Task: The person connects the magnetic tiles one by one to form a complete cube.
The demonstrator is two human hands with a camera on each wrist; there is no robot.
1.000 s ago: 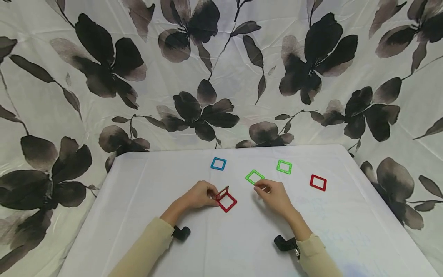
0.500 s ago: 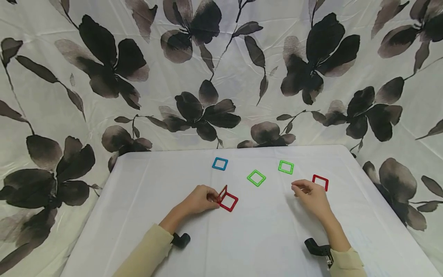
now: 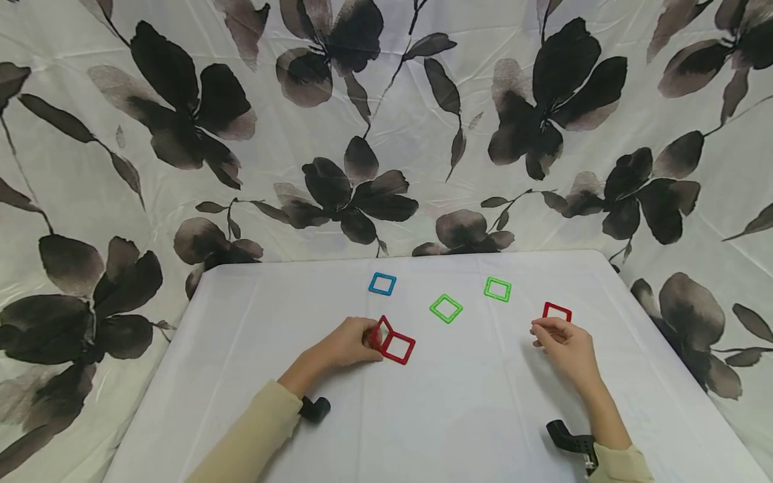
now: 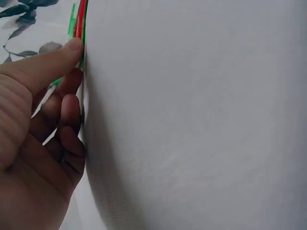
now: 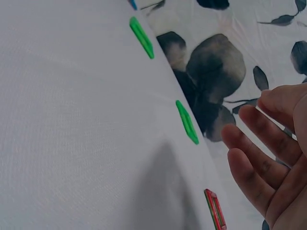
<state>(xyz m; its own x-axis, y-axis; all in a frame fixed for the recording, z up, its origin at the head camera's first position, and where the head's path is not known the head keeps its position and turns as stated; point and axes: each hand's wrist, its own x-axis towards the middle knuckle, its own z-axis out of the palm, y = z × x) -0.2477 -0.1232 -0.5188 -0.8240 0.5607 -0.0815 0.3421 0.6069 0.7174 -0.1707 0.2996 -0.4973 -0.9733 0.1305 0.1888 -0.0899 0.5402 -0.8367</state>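
Observation:
My left hand [image 3: 347, 343] pinches a red square magnetic tile [image 3: 388, 323] with thumb and fingers at the left-centre of the table. That tile stands tilted up along one side of a second red tile [image 3: 409, 353], which lies flat, so the two form an L. The left wrist view shows the thumb on the edge of a red tile [image 4: 80, 21], seen edge-on. My right hand [image 3: 566, 345] is over the right side of the table with loosely bent fingers and holds nothing. Just beyond it lies another red tile [image 3: 557, 306], its near part hidden by the fingers.
Two green tiles [image 3: 454, 301] lie flat between the hands, toward the back; the farther one [image 3: 499, 280] is to the right. A blue tile [image 3: 385, 275] lies near the back edge. White cloth covers the table [image 3: 459, 416]; a floral curtain [image 3: 350, 87] hangs behind.
My right hand has moved right, from the nearer green tile to the red one, carrying nothing. My left hand stays in place while the raised red tile has changed its tilt, leaning left.

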